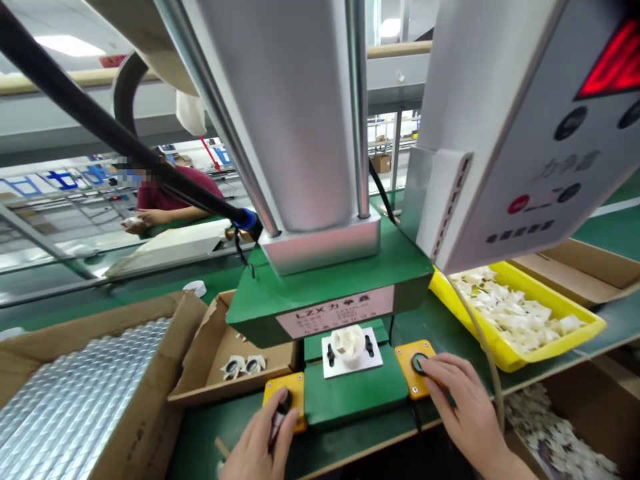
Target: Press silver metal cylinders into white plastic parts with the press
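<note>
A green press point(330, 283) stands in front of me with a white part point(349, 341) seated on its white fixture plate point(373, 363). My left hand point(260, 443) rests on the left yellow button box point(287, 393), fingers curled, a small dark object held against the button. My right hand point(463, 403) lies on the right yellow button box point(406, 363), with its fingers stretched out and a fingertip on the dark button point(419, 363).
A yellow tray point(575, 337) of white parts sits at right, with cardboard boxes behind and below it. At left, a small cardboard box point(200, 373) holds two parts, beside a box of silvery pieces point(75, 400). Another person point(165, 200) works across the line.
</note>
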### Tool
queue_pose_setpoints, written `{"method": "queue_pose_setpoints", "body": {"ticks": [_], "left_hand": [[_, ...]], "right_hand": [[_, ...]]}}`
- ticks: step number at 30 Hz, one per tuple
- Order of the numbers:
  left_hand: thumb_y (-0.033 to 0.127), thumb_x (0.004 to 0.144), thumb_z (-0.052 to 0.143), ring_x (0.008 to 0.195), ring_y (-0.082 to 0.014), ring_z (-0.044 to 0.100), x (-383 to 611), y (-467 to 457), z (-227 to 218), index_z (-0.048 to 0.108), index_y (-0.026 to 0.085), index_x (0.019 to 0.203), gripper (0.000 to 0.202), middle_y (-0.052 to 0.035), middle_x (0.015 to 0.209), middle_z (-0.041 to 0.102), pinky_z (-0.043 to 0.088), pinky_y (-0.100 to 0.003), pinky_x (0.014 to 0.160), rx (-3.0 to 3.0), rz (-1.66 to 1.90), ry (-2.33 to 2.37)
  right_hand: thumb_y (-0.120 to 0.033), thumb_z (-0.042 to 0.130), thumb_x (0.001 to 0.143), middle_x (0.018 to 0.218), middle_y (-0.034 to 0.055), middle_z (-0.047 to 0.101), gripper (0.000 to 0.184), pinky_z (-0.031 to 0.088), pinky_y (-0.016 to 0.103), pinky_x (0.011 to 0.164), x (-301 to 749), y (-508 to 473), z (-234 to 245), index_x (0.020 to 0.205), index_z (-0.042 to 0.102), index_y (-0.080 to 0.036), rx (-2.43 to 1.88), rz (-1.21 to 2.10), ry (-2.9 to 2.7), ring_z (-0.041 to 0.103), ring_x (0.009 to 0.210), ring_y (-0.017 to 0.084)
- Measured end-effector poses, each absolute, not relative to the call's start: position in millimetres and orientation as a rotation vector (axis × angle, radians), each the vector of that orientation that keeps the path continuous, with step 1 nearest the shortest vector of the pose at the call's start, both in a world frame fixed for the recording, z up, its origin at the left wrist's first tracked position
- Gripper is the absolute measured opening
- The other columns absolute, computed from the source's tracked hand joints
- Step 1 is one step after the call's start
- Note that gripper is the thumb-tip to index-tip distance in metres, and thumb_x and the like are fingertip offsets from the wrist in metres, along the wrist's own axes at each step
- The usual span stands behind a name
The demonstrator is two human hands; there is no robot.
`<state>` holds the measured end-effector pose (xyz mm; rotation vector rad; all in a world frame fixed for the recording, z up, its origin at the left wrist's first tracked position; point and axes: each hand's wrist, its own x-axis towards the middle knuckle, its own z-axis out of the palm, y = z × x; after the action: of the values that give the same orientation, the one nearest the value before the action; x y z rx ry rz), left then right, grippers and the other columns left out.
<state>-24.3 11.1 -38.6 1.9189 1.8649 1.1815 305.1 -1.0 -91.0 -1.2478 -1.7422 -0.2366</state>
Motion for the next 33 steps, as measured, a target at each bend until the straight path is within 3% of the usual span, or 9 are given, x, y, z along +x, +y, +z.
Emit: {"method": "queue_pose_setpoints", "body": {"ticks": [5, 11, 23, 33], "left_hand": [[0.040, 0.075, 0.064, 0.087, -0.0242, 0.068, -25.0, 7.5, -45.3, 0.066, 0.031, 0.110, 0.036, -0.0030, 0.102, 0.072, 0.050, -0.026, 0.073, 2.145, 1.039, 1.958], [0.041, 0.080, 0.059, 0.092, -0.0229, 0.067, -24.3, 5.5, -48.6, 0.062, 0.027, 0.114, 0.037, -0.0043, 0.107, 0.070, 0.049, -0.026, 0.081, 2.237, 1.017, 1.932], [0.044, 0.085, 0.050, 0.094, -0.0192, 0.067, -19.2, 4.8, -38.4, 0.064, 0.024, 0.105, 0.031, -0.0019, 0.104, 0.071, 0.051, -0.022, 0.077, 2.051, 1.007, 2.017], [0.041, 0.090, 0.043, 0.080, -0.0192, 0.070, -13.9, 0.8, -33.9, 0.058, 0.023, 0.112, 0.032, -0.0023, 0.099, 0.071, 0.051, -0.026, 0.060, 2.561, 0.800, 2.118]], "right_hand": [[-0.016, 0.057, 0.084, 0.089, 0.0036, 0.066, 0.025, 0.043, 0.042, 0.087, 299.0, 6.6, -79.6, 0.108, 0.057, -0.022, -1.279, -0.333, -1.759, 0.055, 0.098, 0.023], [-0.014, 0.059, 0.082, 0.077, 0.0019, 0.063, 0.018, 0.042, 0.041, 0.084, 299.2, 13.9, -73.7, 0.098, 0.058, -0.021, -1.229, -0.375, -1.781, 0.054, 0.093, 0.022], [-0.017, 0.057, 0.084, 0.083, 0.0018, 0.065, 0.013, 0.043, 0.038, 0.086, 302.7, 9.8, -74.2, 0.096, 0.059, -0.021, -1.218, -0.310, -1.775, 0.058, 0.092, 0.020], [-0.018, 0.058, 0.084, 0.083, 0.0012, 0.065, 0.013, 0.041, 0.039, 0.086, 302.0, 6.8, -62.8, 0.097, 0.059, -0.020, -1.296, -0.399, -1.799, 0.055, 0.096, 0.021]]}}
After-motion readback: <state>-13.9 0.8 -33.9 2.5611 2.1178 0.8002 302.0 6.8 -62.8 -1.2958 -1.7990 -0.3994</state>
